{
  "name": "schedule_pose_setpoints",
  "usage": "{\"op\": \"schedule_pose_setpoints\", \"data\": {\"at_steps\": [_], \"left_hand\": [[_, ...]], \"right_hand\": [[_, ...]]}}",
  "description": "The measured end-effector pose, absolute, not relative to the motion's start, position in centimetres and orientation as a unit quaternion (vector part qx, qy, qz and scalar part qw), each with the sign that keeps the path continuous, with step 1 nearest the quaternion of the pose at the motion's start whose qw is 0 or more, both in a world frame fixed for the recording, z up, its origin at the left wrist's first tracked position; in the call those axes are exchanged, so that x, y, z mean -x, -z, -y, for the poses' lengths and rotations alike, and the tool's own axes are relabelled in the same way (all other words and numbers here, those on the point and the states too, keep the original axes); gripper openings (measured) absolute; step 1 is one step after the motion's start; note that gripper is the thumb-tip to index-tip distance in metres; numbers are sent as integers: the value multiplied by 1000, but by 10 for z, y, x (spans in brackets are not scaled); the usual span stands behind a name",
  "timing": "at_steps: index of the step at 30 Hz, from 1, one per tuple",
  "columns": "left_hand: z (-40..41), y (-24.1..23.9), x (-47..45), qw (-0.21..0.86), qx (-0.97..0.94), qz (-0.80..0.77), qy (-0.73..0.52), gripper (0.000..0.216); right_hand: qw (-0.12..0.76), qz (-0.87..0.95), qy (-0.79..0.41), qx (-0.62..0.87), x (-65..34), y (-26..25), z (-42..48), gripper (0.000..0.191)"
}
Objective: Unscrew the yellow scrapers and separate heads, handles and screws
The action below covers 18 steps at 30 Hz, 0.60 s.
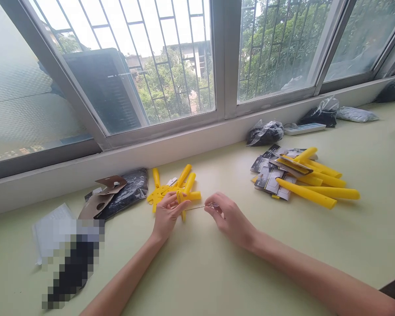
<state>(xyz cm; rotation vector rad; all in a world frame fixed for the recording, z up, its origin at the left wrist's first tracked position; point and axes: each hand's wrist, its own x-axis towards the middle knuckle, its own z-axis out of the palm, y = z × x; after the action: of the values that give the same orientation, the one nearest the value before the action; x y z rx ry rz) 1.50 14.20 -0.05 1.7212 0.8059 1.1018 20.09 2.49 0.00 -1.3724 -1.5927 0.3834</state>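
My left hand (166, 215) pinches one yellow plastic frame piece (181, 201) at the near edge of a small heap of yellow frames (171, 186) on the pale green table (197, 263). My right hand (228, 217) holds the other end of a thin metal blade (197, 207) that runs between the two hands, its fingertips closed on a small clear end piece (213, 205). Both hands hover just above the tabletop.
A pile of packaged yellow-handled saws (311, 180) with dark cards lies to the right. A black bag (128, 191) and brown card hangers (102, 197) lie at left, clear bags (52, 228) nearer. More dark bags (265, 131) and a white tray (304, 128) line the window sill.
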Motion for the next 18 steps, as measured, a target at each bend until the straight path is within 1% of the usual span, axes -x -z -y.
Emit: {"op": "schedule_pose_setpoints", "data": {"at_steps": [2, 5, 7, 8, 11, 13, 17, 18], "left_hand": [[-143, 1, -14, 449, -702, -327, -445, 26], [-144, 3, -13, 444, -705, -334, -440, 26], [-145, 4, -13, 440, -708, -337, -437, 27], [-145, 5, -13, 439, -709, -338, -436, 27], [-146, 5, -13, 434, -713, -332, -439, 28], [-146, 5, -13, 433, -715, -328, -439, 28], [-147, 5, -13, 436, -718, -330, -431, 29], [-147, 5, -13, 438, -718, -331, -429, 29]], "right_hand": [[486, 647, -165, 564, -201, -1, -25, 20], [452, 633, -191, 599, -202, -2, -24, 33], [442, 635, -193, 604, -202, -2, -23, 36], [447, 640, -188, 596, -202, -2, -23, 35], [478, 660, -169, 555, -201, -2, -22, 22], [487, 662, -163, 546, -200, -3, -22, 20], [438, 635, -195, 605, -203, -3, -23, 36], [429, 635, -198, 611, -204, -3, -23, 38]]}}
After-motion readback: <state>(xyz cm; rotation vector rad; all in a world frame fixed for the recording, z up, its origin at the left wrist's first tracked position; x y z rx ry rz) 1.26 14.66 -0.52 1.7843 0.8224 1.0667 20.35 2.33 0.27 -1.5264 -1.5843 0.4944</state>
